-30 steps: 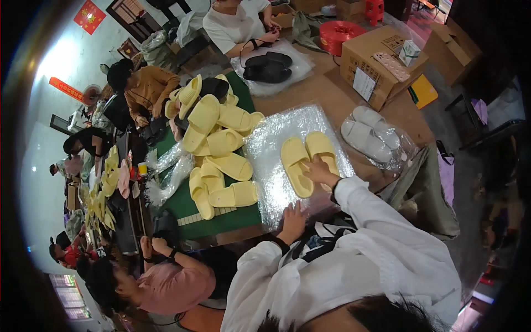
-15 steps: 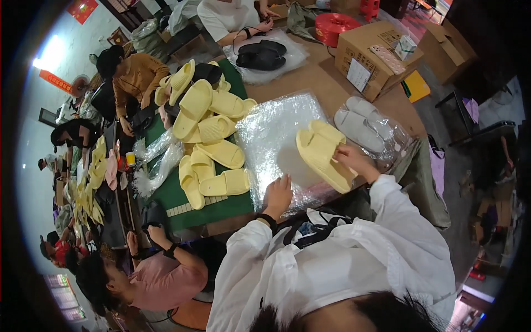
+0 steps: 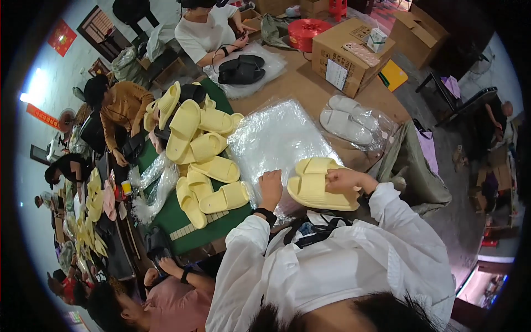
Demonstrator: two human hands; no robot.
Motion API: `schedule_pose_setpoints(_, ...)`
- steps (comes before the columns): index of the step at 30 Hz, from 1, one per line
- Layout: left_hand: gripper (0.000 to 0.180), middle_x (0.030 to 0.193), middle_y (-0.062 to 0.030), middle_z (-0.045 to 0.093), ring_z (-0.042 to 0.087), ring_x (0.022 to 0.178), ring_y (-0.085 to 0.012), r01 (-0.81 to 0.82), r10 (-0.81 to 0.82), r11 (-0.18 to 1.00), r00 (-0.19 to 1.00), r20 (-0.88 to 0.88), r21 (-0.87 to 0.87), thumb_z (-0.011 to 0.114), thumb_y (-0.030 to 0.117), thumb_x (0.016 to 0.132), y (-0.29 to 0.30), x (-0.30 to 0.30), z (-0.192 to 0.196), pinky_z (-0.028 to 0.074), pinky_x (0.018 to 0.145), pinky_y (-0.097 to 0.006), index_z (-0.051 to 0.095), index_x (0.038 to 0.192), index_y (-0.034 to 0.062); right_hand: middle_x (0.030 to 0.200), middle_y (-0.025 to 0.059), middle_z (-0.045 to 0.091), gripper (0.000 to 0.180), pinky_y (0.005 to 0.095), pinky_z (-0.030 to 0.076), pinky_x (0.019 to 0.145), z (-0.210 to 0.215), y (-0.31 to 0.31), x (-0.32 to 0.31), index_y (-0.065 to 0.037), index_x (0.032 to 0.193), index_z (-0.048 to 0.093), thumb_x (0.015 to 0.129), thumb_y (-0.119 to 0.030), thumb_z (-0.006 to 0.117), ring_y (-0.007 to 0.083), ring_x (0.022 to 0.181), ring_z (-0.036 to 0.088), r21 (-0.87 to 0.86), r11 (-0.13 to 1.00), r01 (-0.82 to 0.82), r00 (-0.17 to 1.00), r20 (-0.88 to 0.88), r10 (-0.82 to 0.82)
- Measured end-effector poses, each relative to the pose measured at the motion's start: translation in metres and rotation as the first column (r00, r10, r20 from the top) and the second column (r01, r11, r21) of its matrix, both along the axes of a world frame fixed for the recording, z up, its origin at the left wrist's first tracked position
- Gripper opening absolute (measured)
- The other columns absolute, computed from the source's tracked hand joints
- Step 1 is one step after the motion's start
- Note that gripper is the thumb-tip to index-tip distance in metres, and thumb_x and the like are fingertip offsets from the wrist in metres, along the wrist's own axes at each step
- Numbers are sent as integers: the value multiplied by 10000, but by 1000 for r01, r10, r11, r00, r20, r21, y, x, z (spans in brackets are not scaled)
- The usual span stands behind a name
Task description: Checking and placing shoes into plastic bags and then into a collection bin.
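Note:
A pair of yellow slippers (image 3: 315, 191), set one against the other, is gripped by my right hand (image 3: 344, 180), whose fingers curl over the upper straps. The pair is held above the near right corner of a stack of clear plastic bags (image 3: 282, 130). On the near left part of that stack rests my left hand (image 3: 271, 188), its fingers curled down against the plastic; what is under the fingertips is hidden. Just left of the stack lies a heap of yellow slippers (image 3: 202, 146) on a green mat (image 3: 224, 102).
Grey slippers (image 3: 348, 126) in clear plastic lie to the right, near a draped sack (image 3: 412, 171). Beyond are black slippers (image 3: 241, 69), a cardboard box (image 3: 343, 61) and a red ribbon roll (image 3: 307, 34). Co-workers sit at the far side and left; one in pink (image 3: 180, 301) is close.
My right hand has brought the yellow slippers nearer to me and turned them from slanted to nearly level. My left hand stays on the plastic, its fingers more curled. The whole view has shifted slightly.

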State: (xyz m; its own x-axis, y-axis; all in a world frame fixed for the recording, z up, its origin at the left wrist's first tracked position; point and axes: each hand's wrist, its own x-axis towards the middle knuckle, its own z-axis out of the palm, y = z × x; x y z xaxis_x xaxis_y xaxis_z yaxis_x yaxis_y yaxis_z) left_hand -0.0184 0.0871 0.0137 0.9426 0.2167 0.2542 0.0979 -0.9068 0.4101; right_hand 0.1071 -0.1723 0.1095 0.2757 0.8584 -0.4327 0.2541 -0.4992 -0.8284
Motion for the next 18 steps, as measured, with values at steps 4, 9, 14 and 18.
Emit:
schedule_pose_setpoints(4,206,1032,-21,599,497,1004,-222,4,-35,986,982,186,164,531,153,790,-7,1,23,301,922,-483,603,980,124,941,126,481,303,336,413,737,-23,13,-20,-16,936,565,735,-235,624,267,873,506,98,993,70,955,280,-95)
schedule_pose_setpoints(9,272,1167,-51,528,412,1139,-308,45,-94,976,970,226,212,523,139,772,-22,5,48,191,990,-579,597,1033,163,884,139,478,258,361,413,727,-36,28,-35,-5,862,548,741,-226,601,291,849,509,349,905,244,881,310,-357)
schedule_pose_setpoints(14,320,1235,-109,468,377,1172,-348,214,-235,972,923,306,100,559,186,743,-29,-3,57,187,987,-588,601,1060,183,927,191,507,259,383,410,776,-37,47,-36,-20,940,569,757,-204,570,344,905,491,326,854,406,734,441,-517)
schedule_pose_setpoints(18,395,1249,-155,435,398,1148,-390,285,-257,958,907,334,-36,696,294,627,-28,-12,33,285,929,-510,622,1004,199,1070,230,480,336,425,384,829,-41,78,-44,-18,1074,533,763,-141,562,387,987,449,436,825,360,659,507,-556)
